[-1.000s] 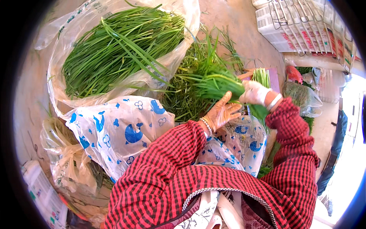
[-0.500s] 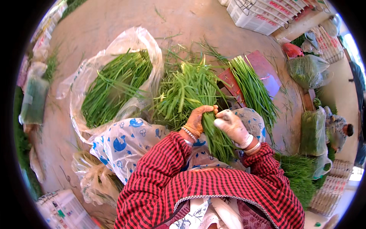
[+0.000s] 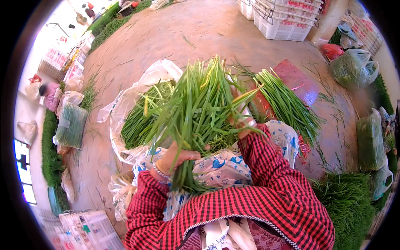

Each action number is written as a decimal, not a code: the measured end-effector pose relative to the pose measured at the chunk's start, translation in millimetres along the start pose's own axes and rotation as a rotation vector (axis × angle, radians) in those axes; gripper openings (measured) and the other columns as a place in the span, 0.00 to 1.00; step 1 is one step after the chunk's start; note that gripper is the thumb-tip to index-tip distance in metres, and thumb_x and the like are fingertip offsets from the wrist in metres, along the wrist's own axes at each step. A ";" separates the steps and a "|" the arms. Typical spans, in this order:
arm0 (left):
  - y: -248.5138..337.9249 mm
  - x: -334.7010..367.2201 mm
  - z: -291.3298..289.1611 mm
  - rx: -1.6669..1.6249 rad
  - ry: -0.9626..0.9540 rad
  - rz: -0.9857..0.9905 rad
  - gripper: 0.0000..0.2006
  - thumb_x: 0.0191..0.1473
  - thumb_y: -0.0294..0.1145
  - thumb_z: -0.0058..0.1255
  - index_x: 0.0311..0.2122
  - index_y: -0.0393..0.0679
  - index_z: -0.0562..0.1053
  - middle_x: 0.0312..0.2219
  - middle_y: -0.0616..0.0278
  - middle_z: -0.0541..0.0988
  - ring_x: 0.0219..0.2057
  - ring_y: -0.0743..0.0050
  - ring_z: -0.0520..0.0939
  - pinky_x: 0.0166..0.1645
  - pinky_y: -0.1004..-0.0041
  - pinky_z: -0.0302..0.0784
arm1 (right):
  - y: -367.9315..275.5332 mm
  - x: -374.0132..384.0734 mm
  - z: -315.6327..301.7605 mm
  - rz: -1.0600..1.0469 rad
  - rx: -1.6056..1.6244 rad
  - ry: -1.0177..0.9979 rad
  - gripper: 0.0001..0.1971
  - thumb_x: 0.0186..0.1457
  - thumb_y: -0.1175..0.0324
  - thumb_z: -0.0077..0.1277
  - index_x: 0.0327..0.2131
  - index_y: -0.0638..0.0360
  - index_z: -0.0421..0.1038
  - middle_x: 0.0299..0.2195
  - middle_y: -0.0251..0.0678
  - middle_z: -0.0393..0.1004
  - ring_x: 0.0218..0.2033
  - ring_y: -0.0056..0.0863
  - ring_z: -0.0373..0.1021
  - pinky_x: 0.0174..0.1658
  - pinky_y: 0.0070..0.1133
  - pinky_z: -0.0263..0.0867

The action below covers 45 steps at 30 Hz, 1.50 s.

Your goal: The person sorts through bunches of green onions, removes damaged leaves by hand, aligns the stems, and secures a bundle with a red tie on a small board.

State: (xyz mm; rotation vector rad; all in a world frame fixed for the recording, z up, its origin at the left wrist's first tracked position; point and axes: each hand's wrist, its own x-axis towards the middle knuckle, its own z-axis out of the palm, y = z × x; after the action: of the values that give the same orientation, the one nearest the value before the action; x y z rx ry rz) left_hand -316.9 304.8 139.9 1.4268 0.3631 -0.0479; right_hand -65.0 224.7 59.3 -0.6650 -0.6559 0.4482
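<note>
A large bunch of long green chives [image 3: 200,100] fans out in front of me, with a few yellowed leaves in it. My left hand [image 3: 177,157], a beaded bracelet at its wrist, is closed round the leaf end. My right hand [image 3: 243,125] is at the bunch's right side, its fingers mostly hidden behind leaves. A smaller pile of chives [image 3: 287,98] lies to the right on a reddish board [image 3: 296,79]. On the left, more chives [image 3: 143,116] lie in an open clear plastic bag [image 3: 116,135]. A whale-patterned plastic sheet [image 3: 225,166] covers my lap.
White plastic crates [image 3: 281,23] stand stacked at the back right. Bagged greens [image 3: 354,68] and a thick heap of greens [image 3: 343,202] line the right side. A wrapped bundle [image 3: 71,125] stands at the left, with another person [image 3: 52,96] beyond it. Loose leaves litter the floor.
My left hand has moved left with the leaf end, and the bunch is now raised and spread wider. My right hand has moved forward along the bunch's right side. The view has tilted up.
</note>
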 end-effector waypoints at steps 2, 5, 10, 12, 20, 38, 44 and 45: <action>1.2 -28.7 -10.4 0.019 0.101 -0.048 0.27 0.42 0.16 0.55 0.52 0.36 0.69 0.42 0.54 0.81 0.45 0.68 0.79 0.51 0.72 0.72 | -5.5 12.9 23.0 -0.009 -0.081 0.019 0.20 0.60 0.59 0.51 0.53 0.56 0.69 0.46 0.32 0.76 0.45 0.26 0.72 0.50 0.29 0.69; -11.1 -63.6 -26.2 0.109 0.199 -0.050 0.25 0.41 0.20 0.63 0.49 0.36 0.72 0.40 0.60 0.81 0.40 0.77 0.78 0.46 0.74 0.74 | -10.7 18.8 39.9 0.436 -0.056 0.075 0.14 0.61 0.65 0.51 0.47 0.59 0.74 0.39 0.30 0.78 0.39 0.21 0.72 0.45 0.23 0.69; -6.5 -102.1 -8.1 -0.116 0.222 -0.233 0.27 0.38 0.18 0.57 0.50 0.34 0.71 0.39 0.53 0.81 0.36 0.69 0.81 0.45 0.72 0.75 | 10.7 7.5 8.1 0.432 -0.589 -0.099 0.12 0.62 0.63 0.51 0.41 0.62 0.75 0.32 0.26 0.76 0.34 0.16 0.66 0.39 0.19 0.65; -21.9 -114.6 -9.8 -0.250 0.225 -0.314 0.27 0.39 0.20 0.56 0.51 0.33 0.70 0.39 0.51 0.81 0.32 0.68 0.80 0.40 0.72 0.75 | 9.5 10.5 -2.0 0.449 -0.496 -0.027 0.12 0.62 0.61 0.50 0.34 0.60 0.77 0.30 0.26 0.74 0.34 0.18 0.66 0.38 0.20 0.63; -58.0 -134.8 -18.2 -0.680 0.188 -0.207 0.31 0.43 0.26 0.54 0.56 0.33 0.65 0.42 0.45 0.79 0.25 0.73 0.76 0.31 0.75 0.74 | -51.4 13.2 -98.5 0.750 -1.334 -0.288 0.32 0.52 0.48 0.56 0.54 0.61 0.65 0.46 0.47 0.73 0.43 0.37 0.72 0.45 0.30 0.68; -40.5 -119.3 1.6 -0.390 0.244 -0.366 0.21 0.48 0.23 0.55 0.49 0.29 0.70 0.36 0.46 0.81 0.27 0.71 0.78 0.32 0.75 0.74 | 18.1 -18.0 -3.5 -0.046 -0.941 -0.371 0.05 0.58 0.71 0.50 0.35 0.57 0.75 0.25 0.32 0.72 0.26 0.22 0.68 0.31 0.21 0.66; -53.2 -119.6 -5.2 -0.497 0.181 -0.408 0.19 0.48 0.25 0.54 0.47 0.28 0.72 0.37 0.44 0.81 0.24 0.72 0.76 0.30 0.74 0.73 | -28.8 -7.9 -80.6 0.310 -0.977 -0.091 0.12 0.57 0.64 0.55 0.42 0.57 0.74 0.33 0.32 0.77 0.30 0.23 0.70 0.34 0.20 0.67; -53.7 -121.3 -5.4 -0.542 0.187 -0.438 0.20 0.48 0.25 0.55 0.47 0.30 0.72 0.37 0.45 0.81 0.24 0.73 0.76 0.30 0.75 0.74 | -37.5 -20.3 -67.0 0.203 -1.259 -0.322 0.16 0.55 0.61 0.57 0.44 0.59 0.73 0.37 0.37 0.78 0.35 0.30 0.74 0.39 0.23 0.70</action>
State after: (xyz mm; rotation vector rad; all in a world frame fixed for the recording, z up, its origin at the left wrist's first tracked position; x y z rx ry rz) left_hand -445.9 279.7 121.2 0.7992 0.7760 -0.1596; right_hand -27.4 158.6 36.4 -1.8861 -1.1786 0.2881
